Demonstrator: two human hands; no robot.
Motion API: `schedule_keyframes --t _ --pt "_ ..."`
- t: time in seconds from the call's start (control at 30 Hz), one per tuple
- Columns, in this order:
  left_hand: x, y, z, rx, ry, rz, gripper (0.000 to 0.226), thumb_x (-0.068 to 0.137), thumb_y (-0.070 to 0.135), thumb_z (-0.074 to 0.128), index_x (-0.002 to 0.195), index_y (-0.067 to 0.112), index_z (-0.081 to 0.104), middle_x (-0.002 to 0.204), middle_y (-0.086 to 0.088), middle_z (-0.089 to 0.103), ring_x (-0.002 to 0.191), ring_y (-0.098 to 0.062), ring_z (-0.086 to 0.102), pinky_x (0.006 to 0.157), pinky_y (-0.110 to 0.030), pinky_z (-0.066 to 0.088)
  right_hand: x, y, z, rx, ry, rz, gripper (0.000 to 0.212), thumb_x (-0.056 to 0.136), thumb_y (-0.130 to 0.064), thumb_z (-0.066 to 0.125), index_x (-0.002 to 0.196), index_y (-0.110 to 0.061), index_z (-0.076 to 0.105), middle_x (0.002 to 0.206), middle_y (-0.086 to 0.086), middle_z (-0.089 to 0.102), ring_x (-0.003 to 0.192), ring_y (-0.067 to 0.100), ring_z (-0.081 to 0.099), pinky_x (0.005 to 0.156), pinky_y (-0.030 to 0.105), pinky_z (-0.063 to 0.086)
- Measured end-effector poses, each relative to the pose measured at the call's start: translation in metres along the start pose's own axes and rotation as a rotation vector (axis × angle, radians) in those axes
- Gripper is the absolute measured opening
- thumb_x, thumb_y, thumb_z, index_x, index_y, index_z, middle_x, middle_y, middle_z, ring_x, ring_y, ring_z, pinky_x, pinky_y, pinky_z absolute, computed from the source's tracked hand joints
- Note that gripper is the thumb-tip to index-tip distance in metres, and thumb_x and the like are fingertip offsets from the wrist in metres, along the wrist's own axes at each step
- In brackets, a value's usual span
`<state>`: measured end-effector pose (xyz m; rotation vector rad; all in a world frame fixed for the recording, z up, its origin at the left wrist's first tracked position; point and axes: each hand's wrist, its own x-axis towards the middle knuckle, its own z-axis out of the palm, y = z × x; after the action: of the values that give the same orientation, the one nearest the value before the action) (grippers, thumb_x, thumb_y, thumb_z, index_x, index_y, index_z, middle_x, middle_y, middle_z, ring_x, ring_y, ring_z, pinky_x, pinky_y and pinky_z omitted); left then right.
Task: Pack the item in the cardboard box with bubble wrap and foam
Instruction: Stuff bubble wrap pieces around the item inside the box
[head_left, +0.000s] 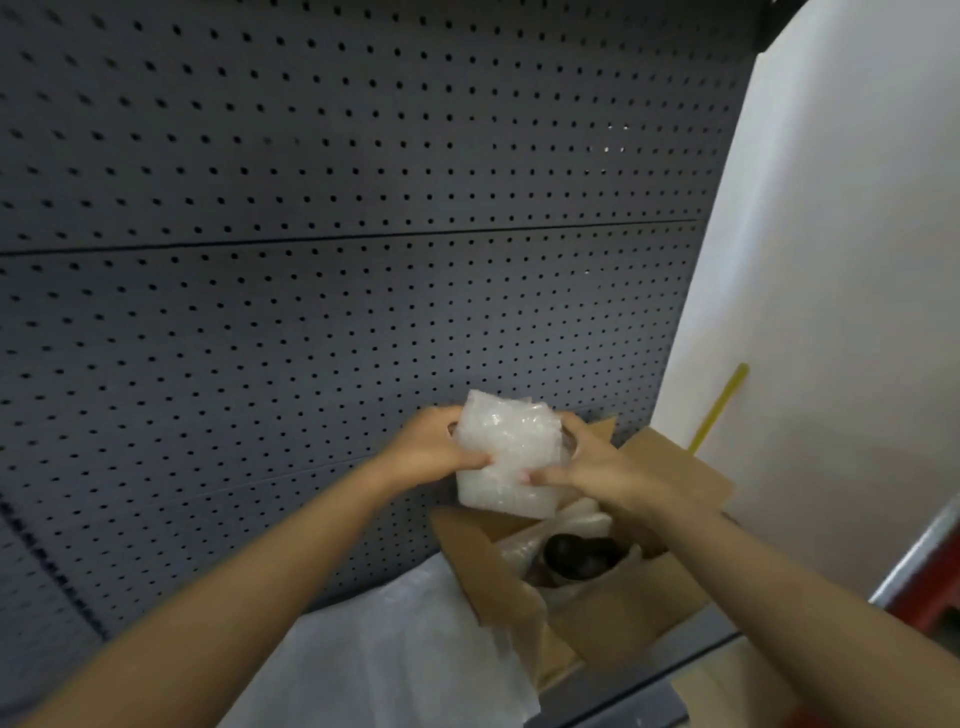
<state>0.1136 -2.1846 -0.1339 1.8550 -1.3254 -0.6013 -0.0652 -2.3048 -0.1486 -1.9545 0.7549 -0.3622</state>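
Note:
A bundle wrapped in white bubble wrap (511, 453) is held in the air above an open cardboard box (631, 613). My left hand (434, 446) grips its left side, thumb on the front face. My right hand (587, 470) grips its right side, with the thumb pressed on the lower front. What is inside the wrap is hidden. Inside the box lie a dark rounded object (576, 558) and more bubble wrap (519, 551).
A dark grey pegboard wall (337, 234) stands right behind the bundle. A loose sheet of white wrap (395, 660) lies on the shelf left of the box. A white wall (831, 260) with a yellow strip (719, 406) is to the right.

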Motion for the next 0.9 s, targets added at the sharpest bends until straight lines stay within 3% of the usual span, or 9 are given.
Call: schedule_keyframes --t 0.07,0.13,0.2,0.3,0.4,0.57,0.77,0.9 --pt "0.011 0.013 0.025 -0.135 -0.025 -0.021 0.045 0.078 0.017 0.078 0.120 0.015 0.063 0.113 0.002 0.067 0.101 -0.012 0.065 0.084 -0.026 0.055 0.000 0.016 -0.027 0.065 0.052 -0.003 0.074 0.068 -0.022 0.085 0.130 -0.019 0.045 0.128 -0.002 0.055 0.117 0.016 0.055 0.098 0.034 0.050" --pt "0.022 0.024 0.049 -0.169 -0.032 -0.037 0.047 0.077 0.019 0.079 0.120 0.017 0.063 0.114 0.004 0.067 0.100 -0.010 0.065 0.085 -0.026 0.055 -0.001 0.028 -0.054 0.069 0.059 -0.032 0.061 0.069 -0.018 0.084 0.121 -0.018 0.052 0.117 -0.003 0.062 0.106 0.013 0.061 0.090 0.028 0.054" --pt "0.034 0.031 0.070 -0.115 -0.020 -0.047 0.043 0.075 0.020 0.081 0.115 0.020 0.062 0.108 0.007 0.067 0.095 -0.007 0.064 0.082 -0.022 0.054 -0.002 0.039 -0.081 0.002 0.055 -0.072 0.052 0.070 -0.018 0.084 0.113 -0.020 0.056 0.109 -0.006 0.064 0.100 0.012 0.063 0.085 0.024 0.054" --pt "0.046 0.034 0.092 0.065 0.017 -0.091 0.037 0.072 0.027 0.082 0.103 0.022 0.063 0.099 0.007 0.067 0.088 -0.007 0.065 0.077 -0.021 0.053 0.003 0.058 -0.120 -0.276 0.080 -0.113 0.046 0.070 -0.025 0.082 0.109 -0.021 0.057 0.106 -0.003 0.065 0.098 0.017 0.063 0.087 0.032 0.053" --pt "0.049 0.029 0.105 0.315 0.009 -0.131 0.037 0.073 0.032 0.081 0.104 0.026 0.061 0.098 0.009 0.062 0.091 -0.008 0.061 0.082 -0.023 0.051 0.011 0.074 -0.146 -0.619 0.027 -0.132 0.049 0.072 -0.032 0.076 0.114 -0.023 0.053 0.105 0.001 0.062 0.098 0.024 0.060 0.083 0.039 0.051" --pt "0.053 0.017 0.115 0.599 -0.049 -0.175 0.041 0.077 0.035 0.076 0.114 0.026 0.060 0.109 0.008 0.063 0.101 -0.011 0.060 0.093 -0.034 0.051 0.029 0.085 -0.149 -0.974 -0.090 -0.115 0.064 0.077 -0.037 0.068 0.134 -0.024 0.041 0.120 0.005 0.059 0.109 0.026 0.055 0.084 0.036 0.048" --pt "0.073 0.006 0.120 0.783 -0.128 -0.184 0.041 0.082 0.033 0.070 0.120 0.027 0.056 0.115 0.007 0.061 0.105 -0.013 0.058 0.094 -0.031 0.048 0.054 0.092 -0.136 -1.114 -0.199 -0.132 0.068 0.079 -0.040 0.065 0.138 -0.022 0.037 0.123 0.005 0.058 0.110 0.025 0.054 0.080 0.033 0.044" --pt "0.090 -0.002 0.127 0.809 -0.156 -0.205 0.040 0.082 0.035 0.068 0.120 0.029 0.055 0.113 0.007 0.061 0.104 -0.014 0.057 0.095 -0.037 0.048 0.068 0.095 -0.140 -1.116 -0.263 -0.182 0.061 0.079 -0.042 0.064 0.133 -0.025 0.042 0.123 0.003 0.058 0.111 0.024 0.055 0.086 0.036 0.046"
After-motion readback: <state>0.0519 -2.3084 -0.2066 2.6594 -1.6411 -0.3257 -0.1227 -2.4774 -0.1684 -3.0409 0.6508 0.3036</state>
